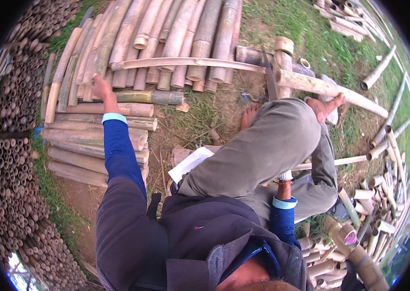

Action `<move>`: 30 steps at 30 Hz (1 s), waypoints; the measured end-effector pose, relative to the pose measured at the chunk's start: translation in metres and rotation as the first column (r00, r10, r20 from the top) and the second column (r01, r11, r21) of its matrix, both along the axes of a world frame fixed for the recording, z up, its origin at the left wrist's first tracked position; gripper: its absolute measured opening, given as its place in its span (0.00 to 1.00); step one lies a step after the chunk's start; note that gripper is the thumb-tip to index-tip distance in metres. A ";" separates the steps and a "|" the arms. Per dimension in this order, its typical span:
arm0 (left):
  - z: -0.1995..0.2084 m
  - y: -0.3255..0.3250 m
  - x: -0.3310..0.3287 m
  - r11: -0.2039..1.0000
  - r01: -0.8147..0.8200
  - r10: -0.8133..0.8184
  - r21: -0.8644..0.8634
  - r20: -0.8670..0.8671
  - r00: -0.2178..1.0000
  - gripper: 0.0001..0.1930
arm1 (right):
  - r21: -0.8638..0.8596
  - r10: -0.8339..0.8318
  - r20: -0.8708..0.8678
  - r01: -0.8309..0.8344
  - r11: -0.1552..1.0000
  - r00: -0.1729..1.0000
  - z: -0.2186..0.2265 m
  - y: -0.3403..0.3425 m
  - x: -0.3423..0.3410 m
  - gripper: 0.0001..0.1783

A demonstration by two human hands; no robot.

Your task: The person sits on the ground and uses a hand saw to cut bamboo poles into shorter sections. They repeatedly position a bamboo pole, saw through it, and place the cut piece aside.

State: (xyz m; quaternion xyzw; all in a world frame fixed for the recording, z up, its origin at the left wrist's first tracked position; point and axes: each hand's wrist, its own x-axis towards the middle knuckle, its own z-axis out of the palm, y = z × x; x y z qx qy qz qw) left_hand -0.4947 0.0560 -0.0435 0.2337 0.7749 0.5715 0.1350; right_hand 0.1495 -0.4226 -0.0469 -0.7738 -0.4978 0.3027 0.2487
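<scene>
My left hand [101,88] is stretched out over the near ends of a stack of bamboo poles [113,41], thumb apart from the fingers, and I see nothing held in it. Just beyond it a split bamboo strip [166,62] lies across the stack, its right end reaching a long dark blade [269,77] by a bamboo post [282,63]. My right hand [285,176] is low beside my bent leg, with white material over it and a beaded band at the wrist. My leg hides its fingers. Close by, another pale strip [345,160] runs out to the right.
A thick bamboo pole [331,87] extends right from the post, with my foot against it. Shorter bamboo lengths [98,126] lie beneath my left forearm. A white sheet [190,164] rests beside my thigh. Bamboo offcuts [321,266] are heaped at lower right; large bamboo stacks [8,184] line the left.
</scene>
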 end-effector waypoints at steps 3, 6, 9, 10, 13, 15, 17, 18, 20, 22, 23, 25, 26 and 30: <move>0.009 -0.038 0.082 0.985 -0.019 0.093 0.174 -0.426 0.900 0.36 | 0.123 -0.098 -0.241 0.130 0.984 0.966 0.055 0.027 -0.017 0.30; 0.037 -0.079 0.221 0.904 0.324 -0.183 0.279 -0.432 0.883 0.30 | 0.103 -0.383 -0.642 0.570 0.815 0.664 0.118 -0.001 -0.033 0.20; 0.029 -0.115 0.309 0.691 0.688 -0.558 0.222 -0.440 0.703 0.27 | 0.135 -0.255 -0.811 0.593 0.794 0.527 0.126 -0.041 -0.022 0.22; 0.022 -0.122 0.336 0.583 0.793 -0.669 0.174 -0.451 0.591 0.27 | 0.171 -0.266 -0.789 0.615 0.770 0.553 0.137 -0.047 -0.016 0.22; 0.033 -0.140 0.430 0.192 0.981 -0.824 -0.029 -0.547 0.145 0.30 | 0.305 -0.269 -0.683 0.600 0.740 0.679 0.185 -0.051 -0.003 0.26; 0.040 -0.141 0.490 0.027 0.991 -0.814 -0.132 -0.579 -0.055 0.34 | 0.323 -0.366 -0.596 0.631 0.706 0.715 0.193 -0.064 0.006 0.26; 0.042 -0.133 0.536 -0.047 0.977 -0.814 -0.210 -0.559 -0.159 0.39 | 0.282 -0.505 -0.558 0.723 0.631 0.658 0.202 -0.063 0.008 0.24; 0.039 -0.130 0.557 -0.074 0.971 -0.817 -0.229 -0.544 -0.191 0.41 | 0.316 -0.492 -0.609 0.759 0.569 0.623 0.197 -0.069 0.012 0.22; 0.028 -0.120 0.585 -0.136 0.944 -0.844 -0.300 -0.464 -0.269 0.44 | 0.365 -0.443 -0.707 0.820 0.440 0.552 0.181 -0.080 0.019 0.19; 0.019 -0.106 0.590 -0.200 0.893 -0.880 -0.402 -0.327 -0.345 0.46 | 0.518 -0.459 -0.603 0.758 0.397 0.652 0.183 -0.083 0.032 0.16; 0.017 -0.105 0.588 -0.195 0.924 -0.877 -0.327 -0.363 -0.314 0.46 | 0.522 -0.477 -0.616 0.778 0.348 0.627 0.184 -0.086 0.038 0.18; 0.016 -0.096 0.582 -0.209 0.922 -0.882 -0.327 -0.344 -0.322 0.46 | 0.507 -0.514 -0.621 0.803 0.313 0.592 0.174 -0.112 0.060 0.24; 0.016 -0.091 0.577 -0.212 0.920 -0.884 -0.329 -0.337 -0.324 0.46 | 0.502 -0.622 -0.525 0.801 0.325 0.581 0.191 -0.108 0.063 0.25; 0.038 -0.086 0.530 -0.323 0.875 -0.932 -0.361 -0.038 -0.360 0.47 | 0.500 -0.846 0.080 0.713 0.491 0.527 0.216 -0.162 0.094 0.29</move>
